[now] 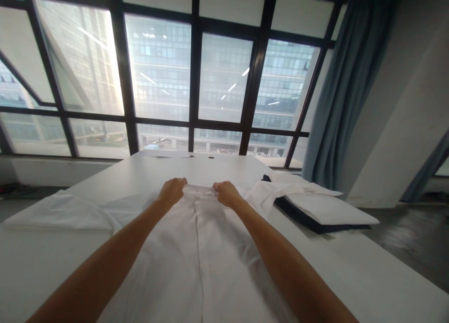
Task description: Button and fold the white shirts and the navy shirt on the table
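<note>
A white shirt (199,248) lies spread over the table, a long front seam running down its middle toward me. My left hand (172,192) pinches the shirt's far edge on the left. On the right of the same edge, my right hand (228,193) grips the cloth with its fingers closed. The edge between the two hands looks fairly straight. One sleeve spreads out to the left on the tabletop, and white cloth reaches to the right beside a pile of folded things.
The white table (351,262) extends to the windows. At its right lies a stack of white folded cloth (329,208) over a dark item (301,217). Papers (161,153) lie at the far edge. A blue curtain (340,93) hangs at the right.
</note>
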A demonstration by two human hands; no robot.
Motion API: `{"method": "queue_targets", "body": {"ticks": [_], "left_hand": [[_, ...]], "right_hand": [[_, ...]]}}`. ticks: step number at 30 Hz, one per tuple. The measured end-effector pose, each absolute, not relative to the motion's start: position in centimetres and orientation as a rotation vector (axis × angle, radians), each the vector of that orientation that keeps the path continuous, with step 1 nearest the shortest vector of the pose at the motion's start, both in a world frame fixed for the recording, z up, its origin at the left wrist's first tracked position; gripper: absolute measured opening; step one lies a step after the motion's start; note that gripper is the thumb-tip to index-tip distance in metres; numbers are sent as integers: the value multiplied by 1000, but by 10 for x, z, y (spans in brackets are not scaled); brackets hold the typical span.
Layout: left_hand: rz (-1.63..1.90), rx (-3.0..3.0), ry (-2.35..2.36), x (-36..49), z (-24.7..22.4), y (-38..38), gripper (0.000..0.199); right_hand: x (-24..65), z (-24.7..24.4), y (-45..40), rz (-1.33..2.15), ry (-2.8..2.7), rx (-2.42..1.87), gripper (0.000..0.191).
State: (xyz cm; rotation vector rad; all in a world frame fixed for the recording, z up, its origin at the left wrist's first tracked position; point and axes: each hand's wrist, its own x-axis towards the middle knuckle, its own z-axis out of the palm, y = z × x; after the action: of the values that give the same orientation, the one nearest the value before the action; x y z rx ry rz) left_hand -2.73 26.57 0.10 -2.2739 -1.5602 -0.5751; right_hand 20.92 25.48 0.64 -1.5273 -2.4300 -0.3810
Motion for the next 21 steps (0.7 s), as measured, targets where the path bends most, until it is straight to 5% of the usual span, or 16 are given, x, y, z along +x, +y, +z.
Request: {"method": "queue_targets", "body": {"ticks": [5, 16, 21], "left_hand": [[-661, -2318, -1392, -27, 3, 266, 12], [-661, -2237, -1440, -45, 7, 276, 30], [-783, -2197, -1321, -30, 13, 262, 25]], "right_hand": [[214, 10, 255, -166, -2330, -1415, 27], [243, -2, 278, 520, -2195, -904, 26], [248, 0, 280, 459, -2360, -968, 48]]}}
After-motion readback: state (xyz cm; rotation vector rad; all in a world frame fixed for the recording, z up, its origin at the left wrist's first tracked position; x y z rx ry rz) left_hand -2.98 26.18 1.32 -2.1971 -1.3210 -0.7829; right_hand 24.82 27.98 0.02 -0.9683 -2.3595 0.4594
